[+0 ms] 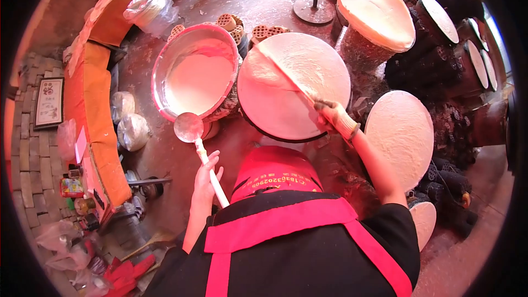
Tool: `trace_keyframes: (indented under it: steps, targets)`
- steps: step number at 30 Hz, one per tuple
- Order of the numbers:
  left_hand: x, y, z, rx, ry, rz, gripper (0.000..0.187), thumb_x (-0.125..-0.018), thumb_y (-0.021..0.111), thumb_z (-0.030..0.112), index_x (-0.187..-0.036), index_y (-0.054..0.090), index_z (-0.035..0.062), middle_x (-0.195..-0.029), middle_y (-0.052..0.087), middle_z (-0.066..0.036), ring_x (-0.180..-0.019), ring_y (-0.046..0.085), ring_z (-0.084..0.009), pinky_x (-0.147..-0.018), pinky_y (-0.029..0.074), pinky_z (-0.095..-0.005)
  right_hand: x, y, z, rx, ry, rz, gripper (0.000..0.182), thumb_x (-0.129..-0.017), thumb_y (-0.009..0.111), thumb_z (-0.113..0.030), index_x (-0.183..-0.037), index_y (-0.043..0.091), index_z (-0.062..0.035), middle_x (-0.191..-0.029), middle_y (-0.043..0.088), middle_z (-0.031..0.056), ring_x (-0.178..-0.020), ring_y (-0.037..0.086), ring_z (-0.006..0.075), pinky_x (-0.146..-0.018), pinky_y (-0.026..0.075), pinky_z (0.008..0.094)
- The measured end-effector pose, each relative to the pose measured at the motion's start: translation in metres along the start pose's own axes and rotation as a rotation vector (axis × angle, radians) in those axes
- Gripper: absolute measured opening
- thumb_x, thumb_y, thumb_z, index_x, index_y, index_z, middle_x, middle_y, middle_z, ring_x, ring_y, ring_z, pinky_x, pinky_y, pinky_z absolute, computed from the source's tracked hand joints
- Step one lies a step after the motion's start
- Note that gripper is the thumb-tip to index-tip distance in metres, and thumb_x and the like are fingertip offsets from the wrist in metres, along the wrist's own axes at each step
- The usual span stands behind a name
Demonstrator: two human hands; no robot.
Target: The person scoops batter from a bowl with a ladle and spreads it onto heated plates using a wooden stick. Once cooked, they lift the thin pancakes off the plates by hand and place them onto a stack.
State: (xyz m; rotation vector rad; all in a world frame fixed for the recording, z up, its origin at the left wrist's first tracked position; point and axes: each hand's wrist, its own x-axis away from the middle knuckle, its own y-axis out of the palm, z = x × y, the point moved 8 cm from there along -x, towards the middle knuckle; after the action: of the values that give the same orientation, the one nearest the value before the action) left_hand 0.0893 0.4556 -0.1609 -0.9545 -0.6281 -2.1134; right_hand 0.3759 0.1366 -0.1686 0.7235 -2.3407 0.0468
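Note:
My left hand is at the handle of a ladle, its fingers loosely around it. The ladle's round bowl rests by the near rim of a pink-edged basin filled with pale batter. My right hand, in a work glove, grips a long, thin, flat scraper. That scraper lies slantwise across a large round griddle, reaching toward its far left edge. A pale layer of batter coats the griddle, with a wet, shinier patch beside the scraper.
Pale round sheets lie stacked at the right, and another stack tops a wrapped drum behind. Perforated briquettes stand beyond the griddle. An orange-covered counter runs along the left. Black briquettes and a metal stand base flank the work area.

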Motion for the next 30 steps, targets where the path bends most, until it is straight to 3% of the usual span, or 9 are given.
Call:
trace_keyframes:
  steps: [4,7,8,15,16,20,22,26,30]
  targets:
    - [0.026,-0.011,-0.009,-0.027,-0.037,0.105,0.033,-0.084,0.067,0.016,-0.117,0.063,0.0166,-0.131,0.045,0.004,-0.128,0.032,-0.0149,-0.103,0.034,-0.033,0.037,-0.021,0.01,0.016,0.031,-0.179,0.044,-0.091,0.06,-0.031,-0.131,0.056,-0.0131,-0.057,0.049,-0.0043,-0.043,0.042,0.0047,-0.04,0.032,0.0219]
    - [0.035,-0.024,-0.017,-0.067,-0.078,0.14,0.035,-0.084,0.068,0.018,-0.119,0.063,0.0166,-0.13,0.045,0.002,-0.125,0.035,-0.0188,-0.103,0.034,-0.0318,0.007,-0.061,0.005,0.249,0.069,0.126,0.038,-0.089,0.063,-0.033,-0.12,0.064,-0.0113,-0.056,0.048,-0.0045,-0.039,0.039,0.0068,-0.035,0.029,0.0248]
    - [0.039,-0.027,-0.019,-0.082,-0.088,0.14,0.036,-0.084,0.068,0.018,-0.119,0.063,0.0166,-0.13,0.045,0.001,-0.124,0.036,-0.0189,-0.104,0.033,-0.0315,-0.008,-0.063,0.007,0.048,0.015,0.127,0.035,-0.089,0.063,-0.032,-0.119,0.065,-0.0134,-0.055,0.048,-0.0044,-0.037,0.038,0.008,-0.034,0.028,0.0255]
    - [0.022,-0.019,0.007,-0.188,-0.06,0.043,0.034,-0.083,0.067,0.018,-0.117,0.063,0.0181,-0.126,0.05,0.007,-0.121,0.038,-0.0068,-0.101,0.032,-0.0296,0.072,-0.049,0.052,0.137,-0.061,-0.184,0.044,-0.088,0.061,-0.023,-0.13,0.056,-0.0101,-0.059,0.047,-0.0041,-0.046,0.038,0.0036,-0.042,0.031,0.0204]
    - [0.015,-0.015,0.013,-0.214,-0.061,0.012,0.034,-0.083,0.067,0.018,-0.117,0.063,0.0182,-0.126,0.05,0.007,-0.12,0.038,-0.0059,-0.101,0.032,-0.0294,0.099,-0.049,0.058,-0.032,0.108,-0.118,0.045,-0.088,0.061,-0.023,-0.131,0.056,-0.0092,-0.059,0.047,-0.0041,-0.045,0.038,0.0036,-0.042,0.031,0.0199]
    - [-0.013,0.0,0.033,-0.324,-0.097,-0.122,0.03,-0.085,0.066,0.015,-0.115,0.064,0.0183,-0.116,0.055,0.01,-0.107,0.046,-0.0001,-0.088,0.039,-0.0232,0.103,-0.024,0.061,-0.14,-0.173,0.219,0.045,-0.09,0.061,-0.027,-0.13,0.056,-0.0085,-0.061,0.052,-0.005,-0.044,0.037,0.0036,-0.038,0.026,0.0205]
    - [-0.026,0.008,0.05,-0.363,-0.068,-0.22,0.029,-0.085,0.065,0.013,-0.114,0.065,0.0169,-0.111,0.058,0.01,-0.097,0.05,0.0007,-0.082,0.04,-0.0195,0.087,0.001,0.08,-0.122,-0.044,0.336,0.042,-0.091,0.06,-0.025,-0.13,0.057,-0.0112,-0.061,0.051,-0.005,-0.043,0.037,0.0036,-0.038,0.026,0.0205]
    - [-0.047,0.001,0.085,-0.447,-0.044,-0.336,0.028,-0.085,0.065,0.012,-0.113,0.065,0.0149,-0.105,0.06,0.009,-0.09,0.052,0.0,-0.079,0.039,-0.018,0.127,0.045,0.147,-0.123,-0.088,0.195,0.043,-0.088,0.063,-0.026,-0.128,0.059,-0.0104,-0.063,0.053,-0.0032,-0.047,0.041,0.0044,-0.039,0.027,0.0203]
    - [-0.089,-0.042,0.106,-0.498,-0.047,-0.378,0.027,-0.085,0.064,0.009,-0.112,0.065,0.0134,-0.102,0.061,0.008,-0.087,0.052,0.0003,-0.074,0.039,-0.0169,0.184,0.1,0.193,-0.279,-0.184,0.443,0.057,-0.087,0.064,-0.041,-0.129,0.055,-0.0037,-0.061,0.047,-0.0051,-0.049,0.039,0.0047,-0.04,0.025,0.0205]
